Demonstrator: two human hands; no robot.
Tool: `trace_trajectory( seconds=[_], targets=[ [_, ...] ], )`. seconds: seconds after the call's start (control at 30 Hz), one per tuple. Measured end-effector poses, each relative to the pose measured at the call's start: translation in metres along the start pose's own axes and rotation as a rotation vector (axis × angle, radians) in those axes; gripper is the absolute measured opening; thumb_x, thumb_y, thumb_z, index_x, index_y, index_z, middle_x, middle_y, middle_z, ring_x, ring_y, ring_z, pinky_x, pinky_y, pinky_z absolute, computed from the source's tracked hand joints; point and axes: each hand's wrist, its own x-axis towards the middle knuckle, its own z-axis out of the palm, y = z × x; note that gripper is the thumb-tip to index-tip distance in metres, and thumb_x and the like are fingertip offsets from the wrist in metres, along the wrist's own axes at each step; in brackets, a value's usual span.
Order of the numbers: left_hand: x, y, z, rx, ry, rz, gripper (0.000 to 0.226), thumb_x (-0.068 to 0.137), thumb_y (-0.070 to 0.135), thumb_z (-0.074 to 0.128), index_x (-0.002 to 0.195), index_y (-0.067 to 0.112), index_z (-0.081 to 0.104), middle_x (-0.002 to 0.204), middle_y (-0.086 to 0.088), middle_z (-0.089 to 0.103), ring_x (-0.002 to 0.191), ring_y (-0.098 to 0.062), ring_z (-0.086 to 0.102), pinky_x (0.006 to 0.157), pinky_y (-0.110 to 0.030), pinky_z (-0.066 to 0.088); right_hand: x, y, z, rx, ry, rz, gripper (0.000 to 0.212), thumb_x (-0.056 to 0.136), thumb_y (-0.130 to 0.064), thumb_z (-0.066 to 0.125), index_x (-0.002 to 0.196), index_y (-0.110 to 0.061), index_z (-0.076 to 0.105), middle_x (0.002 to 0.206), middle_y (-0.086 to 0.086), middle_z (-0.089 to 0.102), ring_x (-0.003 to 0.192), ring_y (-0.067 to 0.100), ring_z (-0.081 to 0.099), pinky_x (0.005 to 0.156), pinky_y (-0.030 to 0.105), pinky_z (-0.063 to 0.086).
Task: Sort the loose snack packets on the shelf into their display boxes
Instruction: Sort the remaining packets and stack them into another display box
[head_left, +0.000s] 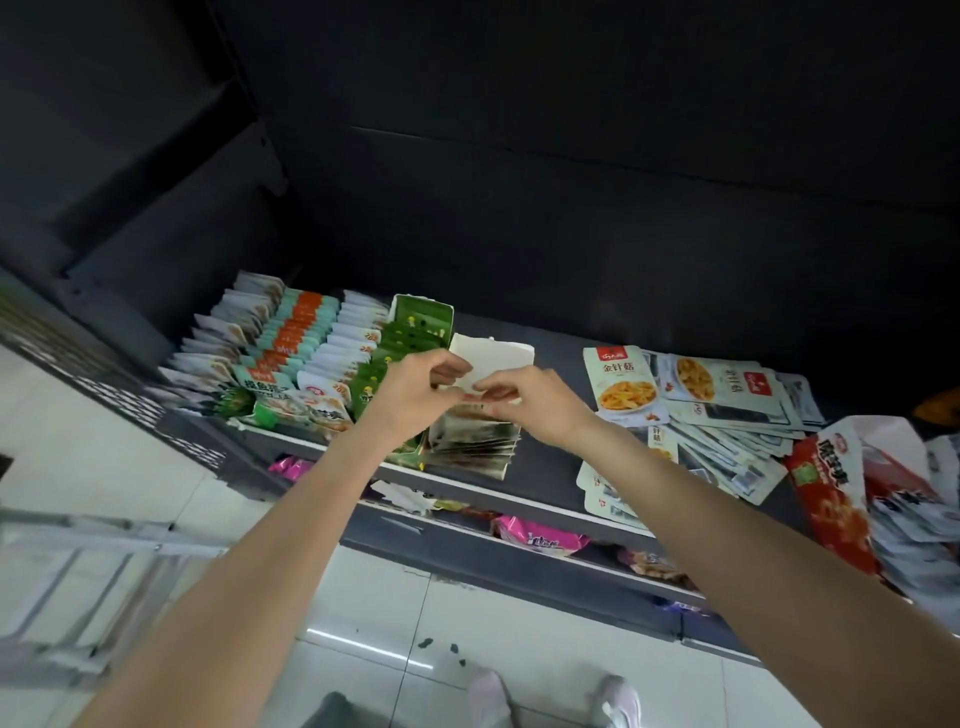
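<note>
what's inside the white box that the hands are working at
The white box holds a row of upright packets, edges showing. Both hands, left hand and right hand, cover its middle.

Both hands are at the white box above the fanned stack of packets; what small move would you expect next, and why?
Probably lowering the pinched packet into the white open-topped cardboard box. The left hand and right hand both pinch something at its front edge, above the fanned stack of grey packets, while the loose pile of pale mushroom-snack packets remains unsorted.
</note>
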Motion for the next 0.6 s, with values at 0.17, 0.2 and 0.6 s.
trace_trajectory(
  seconds=[0.17, 0.2, 0.6],
  targets=[
    [0.005, 0.02, 0.022, -0.053, 0.036, 0.03, 0.025, 0.085, 0.001, 0.051, 0.101, 0.015, 0.066, 0.098, 0.002, 0.068, 0.092, -0.013, 0.063, 0.085, -0.02, 0.047, -0.005, 0.024, -0.016, 0.259, 0.172, 0.146, 0.022, 0.088, -0.019, 0.058, 0.107, -0.023, 0.067, 0.106, -0.003, 0.068, 0.098, 0.01, 0.063, 0.086, 0.023, 0.049],
    [0.009, 0.027, 0.031, -0.052, 0.067, 0.046, 0.022, 0.087, 0.003, 0.051, 0.1, 0.013, 0.066, 0.099, 0.0, 0.068, 0.091, -0.014, 0.063, 0.085, -0.021, 0.048, -0.006, 0.035, -0.022, 0.247, 0.24, 0.192, 0.021, 0.089, -0.018, 0.057, 0.107, -0.02, 0.067, 0.106, -0.002, 0.068, 0.095, 0.01, 0.062, 0.083, 0.022, 0.047],
    [0.095, 0.084, 0.184, -0.129, -0.318, -0.282, 0.038, 0.094, 0.017, 0.05, 0.13, 0.007, 0.051, 0.133, -0.013, 0.055, 0.123, -0.029, 0.05, 0.101, -0.035, 0.041, 0.003, 0.189, -0.054, 0.027, 0.173, 0.656, 0.064, 0.09, -0.028, 0.058, 0.144, -0.016, 0.027, 0.145, 0.012, 0.041, 0.129, 0.033, 0.045, 0.105, 0.043, 0.039]
  ],
)
